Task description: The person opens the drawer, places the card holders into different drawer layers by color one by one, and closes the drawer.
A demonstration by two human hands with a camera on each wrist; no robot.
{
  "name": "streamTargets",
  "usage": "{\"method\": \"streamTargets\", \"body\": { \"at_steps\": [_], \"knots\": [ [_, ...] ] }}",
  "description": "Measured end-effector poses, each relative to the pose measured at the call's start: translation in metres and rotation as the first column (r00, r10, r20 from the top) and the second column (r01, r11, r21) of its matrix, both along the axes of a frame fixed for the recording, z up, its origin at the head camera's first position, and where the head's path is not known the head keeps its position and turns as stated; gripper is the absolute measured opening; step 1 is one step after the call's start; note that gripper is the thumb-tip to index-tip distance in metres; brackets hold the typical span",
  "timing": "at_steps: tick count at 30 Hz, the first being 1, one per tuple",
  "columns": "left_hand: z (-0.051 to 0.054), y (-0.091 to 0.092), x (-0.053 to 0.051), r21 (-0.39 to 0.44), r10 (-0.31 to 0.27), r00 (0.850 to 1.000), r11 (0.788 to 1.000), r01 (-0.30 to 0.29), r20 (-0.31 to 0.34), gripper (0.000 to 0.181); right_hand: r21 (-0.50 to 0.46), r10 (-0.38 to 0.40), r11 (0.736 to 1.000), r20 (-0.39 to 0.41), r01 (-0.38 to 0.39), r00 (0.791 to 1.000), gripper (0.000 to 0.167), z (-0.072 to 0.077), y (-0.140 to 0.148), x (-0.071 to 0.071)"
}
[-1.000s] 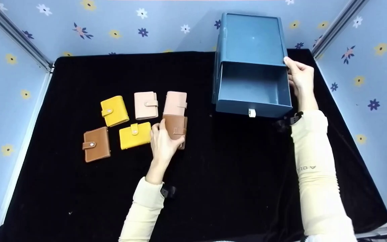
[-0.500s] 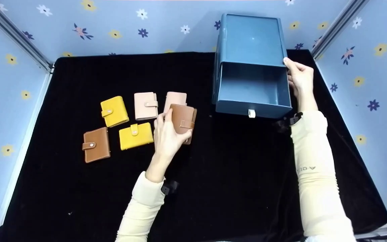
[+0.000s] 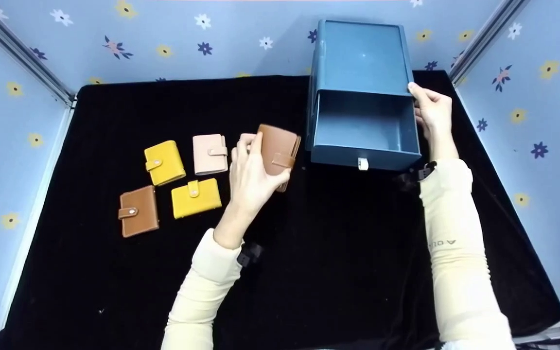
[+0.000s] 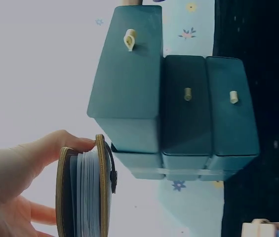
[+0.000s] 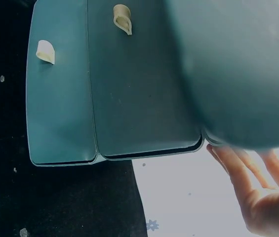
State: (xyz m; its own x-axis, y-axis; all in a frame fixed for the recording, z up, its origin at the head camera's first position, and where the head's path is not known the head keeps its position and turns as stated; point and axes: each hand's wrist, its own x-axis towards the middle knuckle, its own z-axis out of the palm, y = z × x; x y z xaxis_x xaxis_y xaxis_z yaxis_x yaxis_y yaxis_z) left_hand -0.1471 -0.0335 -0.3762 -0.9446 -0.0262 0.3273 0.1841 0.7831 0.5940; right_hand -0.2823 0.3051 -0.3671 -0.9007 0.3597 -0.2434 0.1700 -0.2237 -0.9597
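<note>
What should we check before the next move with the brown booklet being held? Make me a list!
1. Left hand gripping the brown booklet: ok.
2. Top drawer pulled open: ok.
3. Right hand touching the blue drawer cabinet: ok.
4. Middle drawer and bottom drawer shut: ok.
5. Booklet above the top drawer: not ok, it's left of it.
6. Booklet's strap snapped shut: cannot tell from these views.

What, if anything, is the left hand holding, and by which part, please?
The left hand grips a brown notebook by its long side edges: thumb at the edge with the strap, fingers at the opposite one.
</note>
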Motion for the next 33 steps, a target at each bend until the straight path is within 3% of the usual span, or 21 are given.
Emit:
{"method": "streamTargets", "body": {
  "at_steps": [12, 19, 27, 33],
  "knots": [
    [0.038, 0.021, -0.018, -0.033, -0.070, 0.997, 0.997, 0.069, -0.037, 0.080, 0.014, 0.003, 1.000, 0.004, -0.003, 1.000, 0.022, 0.001, -0.001, 0.001],
    [0.056, 0.036, -0.033, -0.033, -0.120, 0.993, 0.992, 0.121, 0.008, 0.082, 0.014, 0.000, 1.000, 0.010, 0.000, 1.000, 0.022, 0.000, -0.001, -0.001],
    [0.065, 0.056, -0.051, -0.052, -0.159, 0.987, 0.986, 0.160, 0.026, 0.080, 0.001, 0.001, 1.000, 0.008, -0.001, 1.000, 0.022, 0.000, 0.000, -0.001],
    [0.068, 0.074, -0.058, -0.059, -0.216, 0.976, 0.974, 0.218, 0.034, 0.080, -0.004, -0.003, 1.000, 0.018, 0.003, 1.000, 0.024, 0.000, 0.000, 0.000]
  ]
}}
